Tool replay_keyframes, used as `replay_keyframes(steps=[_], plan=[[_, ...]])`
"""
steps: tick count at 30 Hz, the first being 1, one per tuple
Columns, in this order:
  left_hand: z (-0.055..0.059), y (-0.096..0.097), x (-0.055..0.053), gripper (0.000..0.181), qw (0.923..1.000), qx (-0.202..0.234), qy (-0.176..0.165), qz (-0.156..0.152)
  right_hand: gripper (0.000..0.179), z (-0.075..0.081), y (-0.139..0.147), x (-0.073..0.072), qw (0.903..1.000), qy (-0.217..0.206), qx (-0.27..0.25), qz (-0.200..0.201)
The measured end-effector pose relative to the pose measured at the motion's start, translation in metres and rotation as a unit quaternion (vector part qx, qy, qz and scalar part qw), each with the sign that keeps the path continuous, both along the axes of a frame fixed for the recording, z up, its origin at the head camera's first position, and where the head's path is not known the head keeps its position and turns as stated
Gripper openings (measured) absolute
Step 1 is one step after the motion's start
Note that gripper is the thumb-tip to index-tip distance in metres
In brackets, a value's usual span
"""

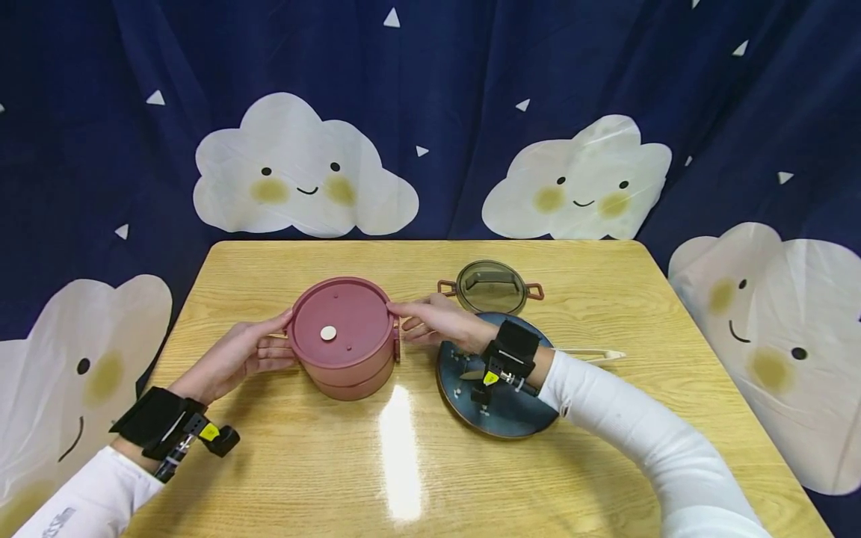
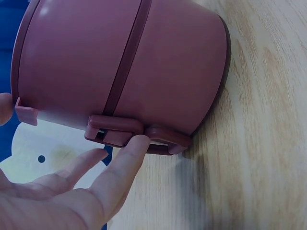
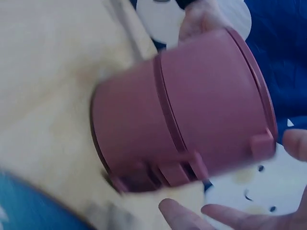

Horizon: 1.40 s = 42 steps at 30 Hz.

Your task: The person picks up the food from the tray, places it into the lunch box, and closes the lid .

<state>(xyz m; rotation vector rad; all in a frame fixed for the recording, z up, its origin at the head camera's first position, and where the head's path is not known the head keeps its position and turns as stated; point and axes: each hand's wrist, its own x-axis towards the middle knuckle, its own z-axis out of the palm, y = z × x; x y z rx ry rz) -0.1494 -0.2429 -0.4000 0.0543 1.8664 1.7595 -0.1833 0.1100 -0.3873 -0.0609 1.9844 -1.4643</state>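
Note:
A round, two-tier reddish-pink lunch box [image 1: 346, 377] stands upright on the left half of the table. Its lid [image 1: 359, 314] is on and carries a small pale disc. My left hand [image 1: 238, 359] is at its left side, with the thumb by the lid's rim. One fairly straight finger [image 2: 129, 158] touches the side handles [image 2: 115, 130] in the left wrist view. At the opposite side, my right hand [image 1: 440, 320] has its thumb at the lid's edge. Its other fingers [image 3: 180, 215] are extended, apart from the right-side handles [image 3: 180, 172].
Under my right forearm lies a dark blue round plate [image 1: 511, 418] with small white marks and a slim tan utensil [image 1: 473, 375]. Behind it sits a round, see-through brownish lid [image 1: 494, 299] between two red handles. Pale tongs [image 1: 595, 354] stick out right of the plate. A dark curtain [image 1: 451, 90] hangs behind the table.

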Motion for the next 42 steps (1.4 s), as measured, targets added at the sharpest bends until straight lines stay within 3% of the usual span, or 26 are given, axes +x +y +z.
replay_keyframes(steps=[4,9,16,23,32,37,42], plan=[[-0.002,-0.001,0.000,0.035,1.0000,0.003,0.005,-0.003,0.063,0.011,0.015,-0.010,0.9965,0.055,0.049,0.040],[-0.003,-0.002,0.001,0.033,0.9999,0.011,0.006,0.002,0.063,0.024,0.035,-0.026,0.9881,0.092,0.093,0.081],[-0.004,-0.005,0.002,0.036,0.9997,0.016,0.017,0.008,0.065,0.035,0.059,-0.045,0.9644,0.168,0.167,0.117],[-0.006,-0.007,0.003,0.033,0.9994,0.023,0.022,0.015,0.058,0.028,0.083,-0.067,0.9482,0.229,0.189,0.113],[-0.006,-0.007,0.003,0.021,0.9983,0.043,0.023,0.031,0.055,0.020,0.098,-0.084,0.9332,0.264,0.216,0.114],[-0.005,-0.005,0.003,0.022,0.9974,0.026,0.047,0.048,0.055,0.015,0.102,-0.091,0.9224,0.278,0.244,0.112],[-0.004,-0.004,0.003,0.017,0.9955,0.035,0.056,0.067,0.056,0.008,0.110,-0.100,0.9208,0.277,0.242,0.131]])
